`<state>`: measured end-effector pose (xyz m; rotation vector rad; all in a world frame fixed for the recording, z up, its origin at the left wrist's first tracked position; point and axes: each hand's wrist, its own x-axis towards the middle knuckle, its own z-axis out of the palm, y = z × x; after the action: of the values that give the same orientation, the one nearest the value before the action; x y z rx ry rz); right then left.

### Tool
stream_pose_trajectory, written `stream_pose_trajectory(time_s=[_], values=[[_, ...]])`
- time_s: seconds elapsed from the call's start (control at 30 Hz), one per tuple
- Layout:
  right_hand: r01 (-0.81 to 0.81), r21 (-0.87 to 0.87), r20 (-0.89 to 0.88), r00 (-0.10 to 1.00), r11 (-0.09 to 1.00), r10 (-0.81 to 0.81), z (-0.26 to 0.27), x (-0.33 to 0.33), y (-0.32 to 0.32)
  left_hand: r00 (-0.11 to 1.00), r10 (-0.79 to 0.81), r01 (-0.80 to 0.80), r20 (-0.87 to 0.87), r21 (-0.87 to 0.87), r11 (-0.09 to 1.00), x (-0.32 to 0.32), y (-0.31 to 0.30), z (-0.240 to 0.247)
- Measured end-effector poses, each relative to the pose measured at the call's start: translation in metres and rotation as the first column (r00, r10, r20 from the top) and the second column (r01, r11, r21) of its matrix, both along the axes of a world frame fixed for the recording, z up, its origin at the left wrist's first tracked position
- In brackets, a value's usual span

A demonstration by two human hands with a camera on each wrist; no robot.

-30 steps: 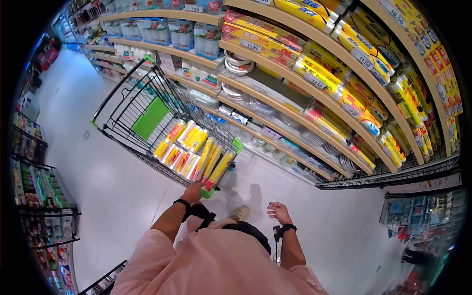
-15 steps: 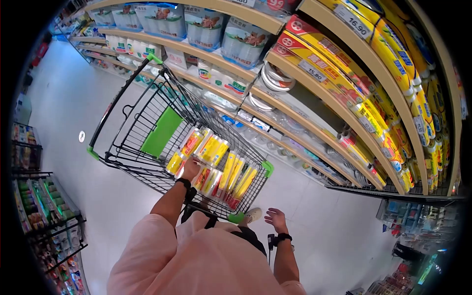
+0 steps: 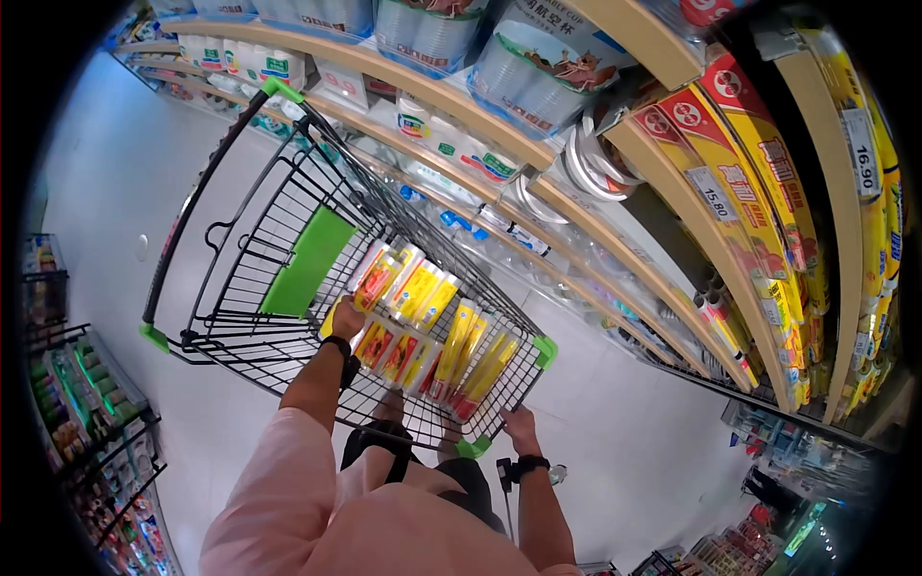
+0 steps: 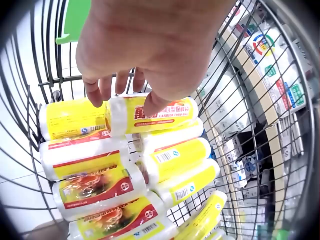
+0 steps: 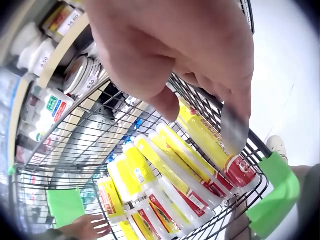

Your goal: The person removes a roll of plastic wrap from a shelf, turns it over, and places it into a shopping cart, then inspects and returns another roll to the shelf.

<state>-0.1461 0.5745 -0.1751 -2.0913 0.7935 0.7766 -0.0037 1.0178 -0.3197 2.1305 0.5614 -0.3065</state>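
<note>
Yellow, white and red wrapped rolls (image 3: 415,288) lie in rows in a black wire cart with a green flap (image 3: 309,261). My left hand (image 3: 348,322) is inside the cart at the rolls' left end. In the left wrist view the left hand (image 4: 150,50) has its thumb over a printed roll (image 4: 175,111), fingers loosely bent beside it; firm contact cannot be told. My right hand (image 3: 521,432) is at the cart's near right rim. In the right wrist view the right hand (image 5: 185,55) reaches over the rim, thumb and finger apart above long rolls (image 5: 200,130).
Shelves (image 3: 451,91) with packaged cups, boxes and rolls run along the cart's far side and right. Another rack (image 3: 96,403) stands at the left. The cart's green corner (image 3: 545,351) is near my right hand; floor (image 3: 615,461) shows beyond it.
The cart sits further right against my body, and the shelves look nearer. My left hand has moved from the cart's near corner in to the rolls; my right hand has come to the rim.
</note>
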Motion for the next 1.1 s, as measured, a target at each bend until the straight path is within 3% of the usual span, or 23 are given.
stream_pose_trajectory(time_s=[0.03,0.07,0.1,0.17,0.3,0.37,0.4,0.43,0.5,0.53,0.57,0.6,0.63,0.67,0.7,0.73,0.8,0.83,0.9,1.0,1.1], values=[[0.069,-0.054,-0.065,0.995,0.996,-0.072,0.002,0.004,0.004,1.000,0.015,-0.015,-0.004,-0.028,0.999,0.003,-0.003,-0.005],[-0.065,-0.208,-0.026,0.998,0.976,0.060,-0.009,0.000,0.001,0.998,0.058,-0.058,0.003,-0.066,0.996,0.005,-0.007,-0.011],[-0.110,-0.277,-0.043,0.994,0.955,0.102,-0.007,0.001,0.002,0.998,0.066,-0.066,-0.003,-0.072,0.995,-0.002,-0.002,-0.064],[-0.201,-0.405,-0.077,0.979,0.892,0.187,0.005,0.010,0.010,0.997,0.031,-0.025,-0.069,0.098,0.995,0.002,-0.012,-0.053],[-0.271,-0.446,-0.280,0.948,0.853,0.155,0.027,0.029,0.016,0.944,0.043,0.007,-0.327,0.149,0.989,0.014,-0.023,-0.028],[-0.251,-0.458,-0.206,0.963,0.852,0.173,0.054,0.036,0.027,0.886,-0.053,0.122,-0.461,0.121,0.985,0.014,-0.023,-0.020],[-0.240,-0.464,-0.167,0.969,0.853,0.181,0.062,0.037,0.030,0.905,-0.089,0.163,-0.415,0.147,0.976,0.008,-0.024,-0.031],[-0.248,-0.467,-0.141,0.968,0.849,0.206,0.066,0.035,0.030,0.922,-0.067,0.081,-0.380,0.019,0.997,0.001,-0.032,-0.040],[-0.273,-0.466,-0.083,0.960,0.842,0.266,0.067,0.034,0.027,0.948,0.003,-0.083,-0.320,-0.235,0.968,0.004,-0.047,0.006],[-0.252,-0.342,0.117,0.944,0.905,0.308,0.050,0.023,0.012,0.894,0.060,-0.078,-0.445,-0.023,0.997,0.007,-0.061,0.030],[-0.215,-0.225,0.105,0.964,0.950,0.243,0.050,0.024,0.010,0.906,0.155,-0.370,-0.393,-0.560,0.741,-0.012,-0.068,-0.004],[-0.170,-0.100,0.087,0.980,0.980,0.178,0.050,0.026,0.011,0.847,0.175,-0.490,-0.503,-0.606,0.627,-0.011,-0.078,0.018],[-0.121,0.033,0.063,0.991,0.992,0.118,0.050,0.029,0.016,0.843,0.169,-0.505,-0.510,-0.644,0.575,-0.017,-0.084,0.016],[-0.302,-0.029,0.147,0.942,0.953,0.303,0.069,0.038,0.025,0.826,0.100,-0.512,-0.554,-0.665,0.543,-0.013,-0.090,0.073],[-0.319,-0.018,0.157,0.935,0.948,0.318,0.077,0.042,0.034,0.857,0.145,-0.508,-0.495,-0.759,0.407,-0.021,-0.104,0.069],[-0.336,-0.012,0.169,0.928,0.942,0.333,0.084,0.046,0.040,0.893,0.059,-0.439,-0.447,-0.832,0.339,-0.027,-0.111,0.071],[-0.384,0.062,0.213,0.907,0.921,0.364,0.078,0.048,0.038,0.930,-0.036,-0.325,-0.367,-0.863,0.387,-0.028,-0.132,0.149],[-0.327,0.106,0.241,0.925,0.939,0.295,0.088,0.050,0.041,0.948,-0.107,-0.229,-0.300,-0.875,0.428,-0.033,-0.141,0.179],[-0.219,0.195,0.292,0.944,0.956,0.156,0.127,0.064,0.056,0.988,-0.147,0.013,-0.044,-0.931,0.365,-0.046,-0.162,0.225],[-0.210,0.313,0.541,0.841,0.926,0.008,0.178,0.068,0.052,0.968,-0.242,0.173,0.073,-0.889,0.424,-0.065,-0.193,0.268],[-0.338,0.554,0.685,0.704,0.761,-0.186,0.237,0.054,0.028,0.926,-0.296,0.357,0.235,-0.800,0.482,-0.085,-0.229,0.298]])
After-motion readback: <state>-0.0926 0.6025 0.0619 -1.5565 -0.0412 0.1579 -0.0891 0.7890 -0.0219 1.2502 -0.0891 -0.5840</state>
